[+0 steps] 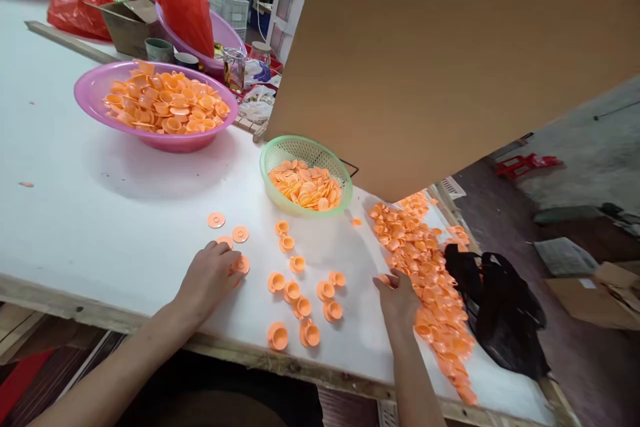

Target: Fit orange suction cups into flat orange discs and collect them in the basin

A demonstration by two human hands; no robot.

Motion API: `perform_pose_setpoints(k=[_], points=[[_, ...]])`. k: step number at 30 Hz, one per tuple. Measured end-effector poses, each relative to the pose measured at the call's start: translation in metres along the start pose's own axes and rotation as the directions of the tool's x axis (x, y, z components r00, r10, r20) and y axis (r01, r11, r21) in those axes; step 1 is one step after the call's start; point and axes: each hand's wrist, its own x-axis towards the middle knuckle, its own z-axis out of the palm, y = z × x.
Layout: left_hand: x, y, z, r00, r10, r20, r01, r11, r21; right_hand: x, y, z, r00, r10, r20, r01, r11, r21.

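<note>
My left hand [211,275] rests on the white table with its fingers curled over a flat round orange plastic disc [243,265]. Close by lie a few more such discs, one of them [216,220] farther out. My right hand [399,300] pinches a small orange plastic cup [385,279], mostly hidden by the fingers, at the edge of a large pile of orange cups [425,273]. Between my hands stand several small orange cups [293,291], most tipped with their mouths showing, some touching each other.
A green basket [306,143] of orange discs stands ahead. Beyond it to the left is a pink basin [93,97] heaped with orange cups. A big cardboard sheet [425,67] rises on the right. A black bag [505,320] lies at the right table edge.
</note>
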Motion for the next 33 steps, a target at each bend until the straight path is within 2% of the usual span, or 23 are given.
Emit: perform_pose_setpoints(k=[2, 3, 5, 7, 10, 13, 15, 18, 20, 23, 28, 30, 33], points=[[0.008, 0.005, 0.001, 0.997, 0.017, 0.069, -0.018, 1.0, 0.017, -0.021, -0.033, 0.009, 0.994, -0.032, 0.109, 0.012, 0.985, 0.17], [0.01, 0.01, 0.003, 0.996, 0.019, 0.086, -0.019, 1.0, 0.007, -0.034, -0.054, 0.015, 0.978, -0.082, 0.19, 0.018, 0.949, 0.316], [0.011, 0.016, 0.007, 0.995, 0.016, 0.098, -0.014, 1.0, -0.026, -0.062, -0.097, 0.027, 0.926, -0.228, 0.3, 0.023, 0.829, 0.558], [0.009, 0.017, 0.008, 0.993, 0.018, 0.113, -0.013, 0.999, -0.049, -0.088, -0.136, 0.04, 0.855, -0.399, 0.332, 0.104, 0.758, 0.644], [0.002, 0.012, 0.006, 0.99, 0.01, 0.14, -0.002, 0.999, -0.054, -0.115, -0.171, 0.053, 0.706, -0.613, 0.355, 0.347, 0.736, 0.581], [0.0, 0.011, 0.004, 0.992, -0.016, 0.127, 0.029, 0.994, -0.103, -0.125, -0.178, 0.059, 0.575, -0.728, 0.374, 0.593, 0.686, 0.422], [0.005, 0.014, 0.005, 0.992, -0.02, 0.127, 0.041, 0.986, -0.164, -0.128, -0.176, 0.061, 0.52, -0.763, 0.385, 0.683, 0.642, 0.348], [0.012, 0.019, 0.01, 0.989, -0.033, 0.147, 0.066, 0.972, -0.226, -0.134, -0.172, 0.064, 0.451, -0.806, 0.384, 0.746, 0.576, 0.335], [0.015, 0.019, 0.013, 0.99, -0.035, 0.138, 0.067, 0.97, -0.236, -0.139, -0.171, 0.068, 0.417, -0.836, 0.358, 0.771, 0.534, 0.349], [0.019, 0.014, 0.013, 0.991, -0.011, 0.133, 0.048, 0.959, -0.278, -0.146, -0.171, 0.073, 0.403, -0.863, 0.304, 0.796, 0.495, 0.349], [0.036, 0.008, 0.006, 0.984, -0.053, 0.17, 0.132, 0.855, -0.502, -0.147, -0.169, 0.077, 0.375, -0.892, 0.255, 0.829, 0.445, 0.339], [0.04, 0.008, 0.005, 0.982, -0.043, 0.185, 0.134, 0.847, -0.514, -0.148, -0.168, 0.077, 0.371, -0.895, 0.25, 0.841, 0.437, 0.318], [0.042, 0.005, 0.006, 0.99, -0.013, 0.143, 0.084, 0.86, -0.503, -0.156, -0.17, 0.08, 0.365, -0.899, 0.242, 0.879, 0.419, 0.227]])
